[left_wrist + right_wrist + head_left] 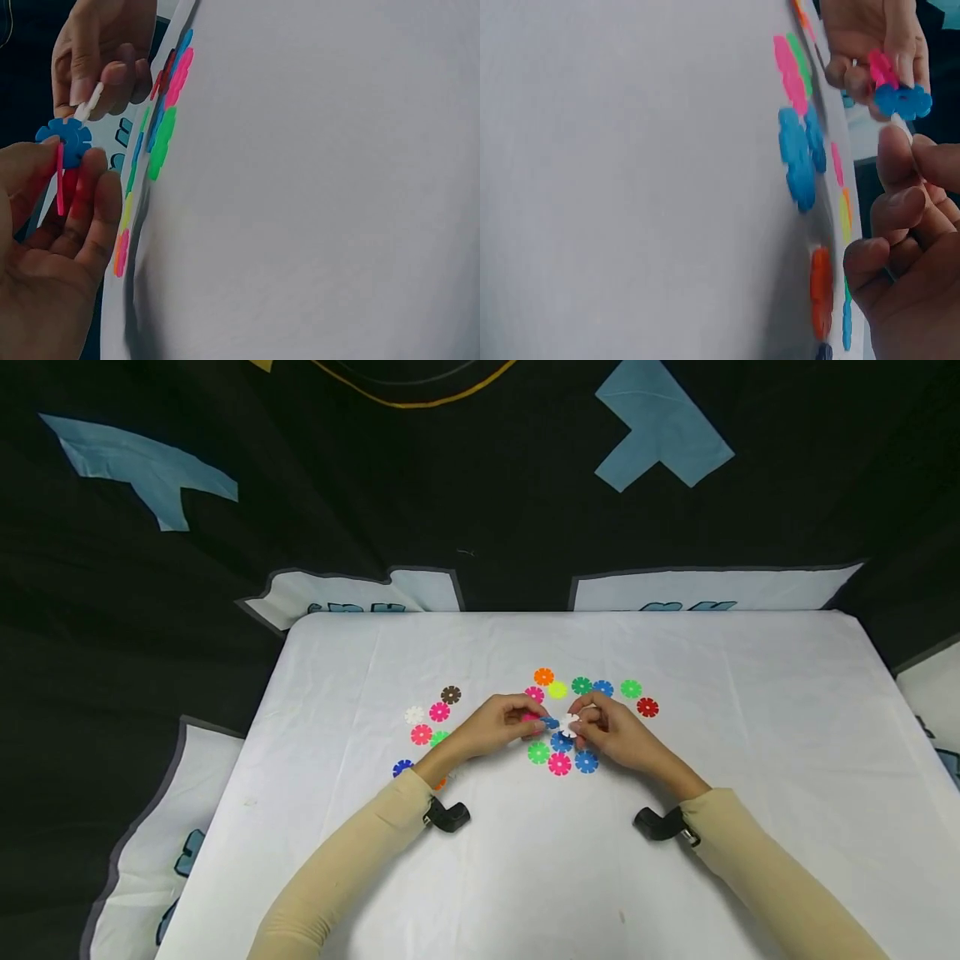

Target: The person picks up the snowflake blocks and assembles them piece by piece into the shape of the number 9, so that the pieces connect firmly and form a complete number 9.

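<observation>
My left hand [495, 724] pinches a pink notched plastic disc [61, 187], which is joined at an angle to a blue notched disc [73, 141]. Facing it, my right hand [615, 735] holds a white notched disc [570, 725] between thumb and fingers. The white disc's edge meets the blue disc's rim in both wrist views; how deep the notches sit together I cannot tell. Below the hands lie loose flat discs: a green one [538, 752], a pink one [559, 764] and blue ones [587, 762].
More discs lie on the white-covered table [547, 877]: orange [543, 677], yellow [557, 690] and red [648, 707] beyond the hands, brown [450, 694] and white [415, 716] to the left. My left forearm partly covers an orange disc [440, 783]. Dark cloth [487, 510] hangs behind the table.
</observation>
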`<action>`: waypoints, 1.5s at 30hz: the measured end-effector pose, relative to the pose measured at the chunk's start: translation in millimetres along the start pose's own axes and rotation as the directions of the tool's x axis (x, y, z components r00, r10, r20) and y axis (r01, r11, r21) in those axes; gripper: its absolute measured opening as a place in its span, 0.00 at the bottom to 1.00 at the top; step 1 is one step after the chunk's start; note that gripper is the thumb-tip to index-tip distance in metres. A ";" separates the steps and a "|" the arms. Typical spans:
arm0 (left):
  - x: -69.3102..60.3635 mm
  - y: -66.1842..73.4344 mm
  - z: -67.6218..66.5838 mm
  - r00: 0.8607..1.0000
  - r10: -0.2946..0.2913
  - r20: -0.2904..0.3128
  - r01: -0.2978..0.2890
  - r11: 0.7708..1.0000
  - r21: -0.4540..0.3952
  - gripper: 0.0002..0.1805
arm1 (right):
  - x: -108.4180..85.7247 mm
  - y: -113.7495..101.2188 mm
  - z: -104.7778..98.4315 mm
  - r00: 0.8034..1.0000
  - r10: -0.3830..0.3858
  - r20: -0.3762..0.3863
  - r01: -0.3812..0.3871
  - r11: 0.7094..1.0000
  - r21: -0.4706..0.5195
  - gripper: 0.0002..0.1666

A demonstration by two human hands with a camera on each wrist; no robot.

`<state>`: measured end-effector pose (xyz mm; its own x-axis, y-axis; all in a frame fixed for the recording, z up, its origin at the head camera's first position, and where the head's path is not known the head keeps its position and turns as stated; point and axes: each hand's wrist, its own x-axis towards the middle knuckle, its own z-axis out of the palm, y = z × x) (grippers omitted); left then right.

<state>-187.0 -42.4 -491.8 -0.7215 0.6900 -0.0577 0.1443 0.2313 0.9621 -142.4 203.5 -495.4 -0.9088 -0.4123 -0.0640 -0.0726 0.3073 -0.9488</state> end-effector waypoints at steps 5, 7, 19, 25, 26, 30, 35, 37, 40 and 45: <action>-0.1 0.4 1.1 1.000 0.001 -0.015 -0.001 1.000 0.017 0.10 | -1.5 -1.7 1.1 1.000 -0.005 -0.022 0.006 0.999 0.046 0.15; -0.2 0.0 1.2 1.000 0.010 -0.018 -0.010 1.000 0.021 0.10 | -2.8 -2.4 1.3 0.999 -0.019 -0.028 0.021 0.998 0.053 0.15; -1.0 -0.4 0.3 0.998 0.039 -0.043 -0.038 0.999 0.025 0.07 | -5.7 -4.2 5.8 0.998 -0.032 -0.057 0.036 0.997 0.071 0.16; -0.2 -0.9 2.5 0.997 0.063 -0.043 -0.062 0.998 0.023 0.06 | -5.2 -4.4 8.7 0.996 -0.031 -0.079 0.036 0.997 0.073 0.15; 0.1 -0.9 3.0 0.996 0.072 -0.045 -0.070 0.997 0.028 0.06 | -4.8 -4.6 9.4 0.996 -0.033 -0.083 0.039 0.997 0.068 0.15; 0.7 -0.8 4.4 0.993 0.091 -0.069 -0.088 0.995 0.043 0.04 | -3.6 -6.7 11.9 0.994 -0.035 -0.104 0.044 0.996 0.079 0.13; -0.2 0.1 7.1 0.992 0.069 -0.110 -0.065 0.997 0.036 0.03 | -2.3 -8.4 15.7 0.992 -0.020 -0.124 0.035 0.992 0.125 0.11; -0.6 -0.5 8.3 0.992 0.060 -0.114 -0.056 0.998 0.035 0.03 | -1.8 -8.4 17.7 0.991 -0.010 -0.131 0.028 0.991 0.132 0.10; -1.8 -0.1 9.5 0.992 0.052 -0.116 -0.049 0.998 0.030 0.03 | -1.1 -8.8 21.7 0.990 0.004 -0.142 0.017 0.989 0.144 0.10; -1.9 5.2 7.3 0.997 0.013 -0.077 -0.014 1.000 -0.007 0.04 | -2.0 -12.9 20.8 0.991 0.030 -0.130 -0.011 0.989 0.145 0.13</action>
<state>-179.9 -37.4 -488.6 -0.7693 0.6384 -0.0242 0.1495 0.2167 0.9647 -131.1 182.6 -489.4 -0.9562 -0.2881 -0.0523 -0.0017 0.1841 -0.9829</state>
